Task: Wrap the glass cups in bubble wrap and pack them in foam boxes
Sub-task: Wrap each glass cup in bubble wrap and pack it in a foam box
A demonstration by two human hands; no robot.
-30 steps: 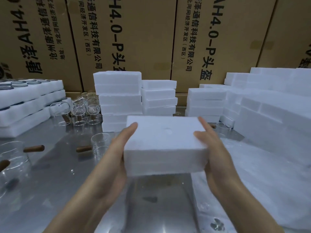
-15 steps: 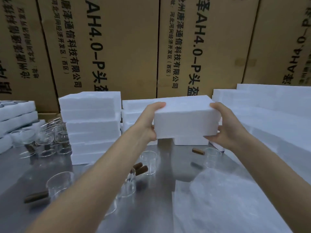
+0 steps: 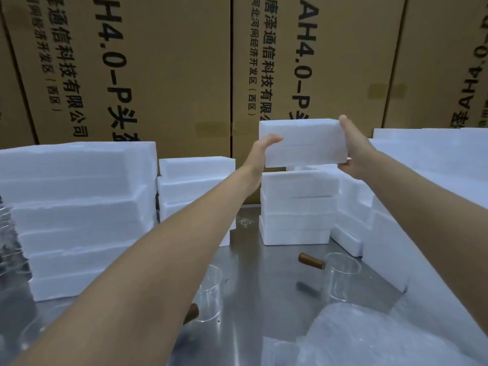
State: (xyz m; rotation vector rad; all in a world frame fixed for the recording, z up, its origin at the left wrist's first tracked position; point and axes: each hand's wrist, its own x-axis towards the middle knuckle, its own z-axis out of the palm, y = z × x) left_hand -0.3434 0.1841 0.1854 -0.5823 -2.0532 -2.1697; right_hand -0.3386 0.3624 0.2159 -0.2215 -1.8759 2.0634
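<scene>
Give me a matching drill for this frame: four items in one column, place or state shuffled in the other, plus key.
Items
1. foam box
2. glass cup with a brown handle
3. bubble wrap
4. cardboard cartons

Places or states
A. standing behind the foam stacks at the back
B. lying at the near right of the metal table
C. held between the left hand and right hand, above a foam stack
D. standing on the table, in front of that stack

Pairs: 1-C, 2-D, 3-B, 4-A
</scene>
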